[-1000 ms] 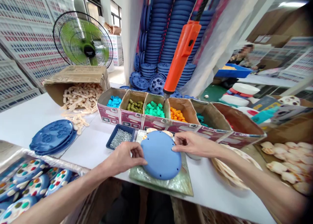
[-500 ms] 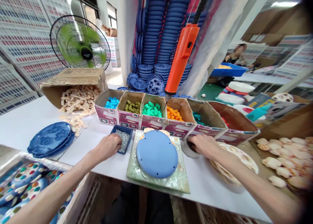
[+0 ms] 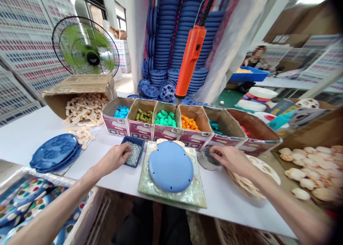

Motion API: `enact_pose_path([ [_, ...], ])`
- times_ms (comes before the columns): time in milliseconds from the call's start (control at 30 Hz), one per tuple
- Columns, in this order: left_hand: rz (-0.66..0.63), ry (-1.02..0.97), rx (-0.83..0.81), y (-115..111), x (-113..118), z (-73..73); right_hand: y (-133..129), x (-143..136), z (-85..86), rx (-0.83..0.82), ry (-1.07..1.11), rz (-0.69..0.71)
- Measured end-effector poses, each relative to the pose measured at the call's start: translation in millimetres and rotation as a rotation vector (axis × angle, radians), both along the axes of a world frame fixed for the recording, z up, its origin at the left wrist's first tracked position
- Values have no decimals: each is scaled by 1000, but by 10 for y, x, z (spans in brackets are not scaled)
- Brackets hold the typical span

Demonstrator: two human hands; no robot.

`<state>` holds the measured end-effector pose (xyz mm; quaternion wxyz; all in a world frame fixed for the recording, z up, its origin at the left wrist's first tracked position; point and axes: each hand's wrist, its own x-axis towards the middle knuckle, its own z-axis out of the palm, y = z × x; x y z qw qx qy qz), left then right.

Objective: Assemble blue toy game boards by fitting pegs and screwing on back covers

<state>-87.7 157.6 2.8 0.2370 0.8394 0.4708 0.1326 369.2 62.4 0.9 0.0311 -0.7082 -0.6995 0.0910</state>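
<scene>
My left hand [image 3: 119, 157] is at the left edge of a dark blue tray [image 3: 139, 155] of small metal screws, its fingers pinched together. What they hold is too small to tell. On the right, my right hand [image 3: 223, 157] has its closed fingertips over a round tub [image 3: 205, 163] of small dark pieces; anything between them is hidden. Between the hands lies a smooth blue disc [image 3: 170, 166] with small holes near its rim, on a plastic-wrapped pad [image 3: 184, 199]. An orange electric screwdriver [image 3: 189, 63] hangs above the part bins.
Cardboard bins [image 3: 142, 130] of coloured pieces line the table's back. Blue plates [image 3: 55, 152] lie left, cream plates [image 3: 264, 170] right. A box [image 3: 80, 84] spills cream parts; a fan [image 3: 92, 55] stands behind. A person [image 3: 257, 57] is at the far right.
My left hand has drawn slightly left from the screws. My right hand has lifted a little and shows more of the tub's contents. The screwdriver hangs further left.
</scene>
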Motion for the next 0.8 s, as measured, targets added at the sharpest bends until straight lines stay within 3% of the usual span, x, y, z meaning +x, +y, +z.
enact_pose_path([
  [100, 23, -112, -77, -30, -27, -22, -168, -136, 113, 94, 396, -42],
  [233, 22, -305, -234, -209, 17, 56, -459, -623, 235, 86, 829, -8],
  [333, -10, -519, -415, -441, 113, 184, -596, -978, 206, 98, 972, 86],
  [433, -47, -616, -499, -675, 221, 309, -641, -1148, 142, 162, 978, 96],
  [633, -157, -545, -288, -938, 396, 459, -631, -1182, 107, 166, 951, 58],
  [800, -367, -580, 15, -1001, 599, 371, -627, -1166, 11, 126, 1021, -87],
])
